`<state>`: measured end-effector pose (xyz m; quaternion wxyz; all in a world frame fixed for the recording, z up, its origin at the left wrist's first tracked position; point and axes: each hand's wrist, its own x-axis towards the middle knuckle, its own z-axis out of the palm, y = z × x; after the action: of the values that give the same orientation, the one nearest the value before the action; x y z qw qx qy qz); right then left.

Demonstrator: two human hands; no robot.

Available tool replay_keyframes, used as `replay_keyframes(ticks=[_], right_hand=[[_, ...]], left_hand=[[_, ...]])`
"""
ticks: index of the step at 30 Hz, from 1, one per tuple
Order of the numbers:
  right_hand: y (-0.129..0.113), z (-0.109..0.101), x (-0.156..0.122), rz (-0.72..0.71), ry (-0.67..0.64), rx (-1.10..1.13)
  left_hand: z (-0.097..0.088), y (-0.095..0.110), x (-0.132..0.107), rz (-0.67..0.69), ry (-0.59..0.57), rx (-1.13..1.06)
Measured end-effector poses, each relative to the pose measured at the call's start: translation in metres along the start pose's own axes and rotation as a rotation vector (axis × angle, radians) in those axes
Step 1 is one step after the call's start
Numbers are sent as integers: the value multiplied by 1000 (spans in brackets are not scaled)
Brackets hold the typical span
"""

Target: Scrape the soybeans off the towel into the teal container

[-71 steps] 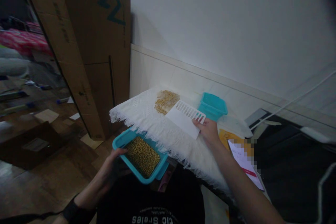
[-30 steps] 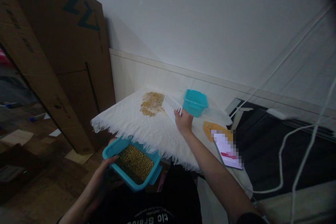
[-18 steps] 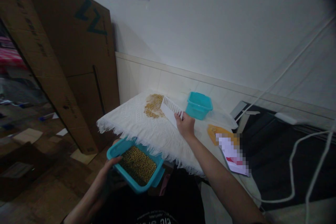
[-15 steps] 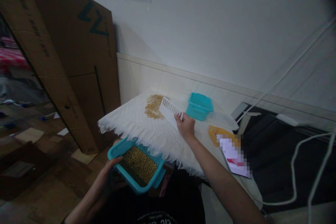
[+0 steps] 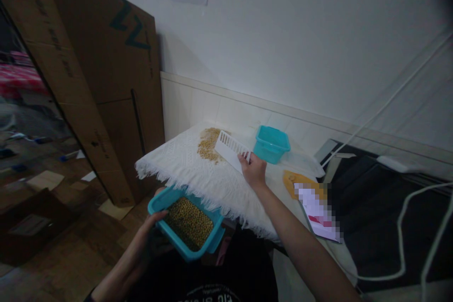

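Observation:
My left hand [image 5: 153, 224] grips the left rim of a blue plastic container [image 5: 184, 251], thumb over the edge, at the front edge of the table. Yellowish beans [image 5: 191, 221] fill part of it. In my right hand [image 5: 255, 170] is a flat white plastic piece with a row of slots [image 5: 230, 151], held tilted above the cloth. Its far end touches or hangs just over a spread of loose beans [image 5: 208, 145]; I cannot tell which. These beans lie on the white fringed cloth [image 5: 177, 160] covering the table.
A second blue container [image 5: 272, 144] stands near the wall, with a clear plastic lid [image 5: 304, 164] beside it. An orange piece [image 5: 292, 184] and a pale packet [image 5: 320, 217] lie at the right. A tall cardboard box [image 5: 116, 85] stands left; white cables [image 5: 399, 226] run over something black.
The whole view has shifted slightly, so everything sits a little further right. Both hands keep their holds, and the white slotted piece stays by the loose beans.

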<state>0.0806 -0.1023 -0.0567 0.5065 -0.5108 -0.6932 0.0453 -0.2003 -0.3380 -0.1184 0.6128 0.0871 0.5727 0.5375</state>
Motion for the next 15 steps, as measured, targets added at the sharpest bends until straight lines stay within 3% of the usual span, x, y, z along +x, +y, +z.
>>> replay_keyframes(ticks=[8,15], right_hand=[[-1,-4,9,46,0,62],[11,-34,-3,-28,3,36]], left_hand=[[-9,-6,6,-3,-72,-36],[-11,-12,10,-24,-64,-69]])
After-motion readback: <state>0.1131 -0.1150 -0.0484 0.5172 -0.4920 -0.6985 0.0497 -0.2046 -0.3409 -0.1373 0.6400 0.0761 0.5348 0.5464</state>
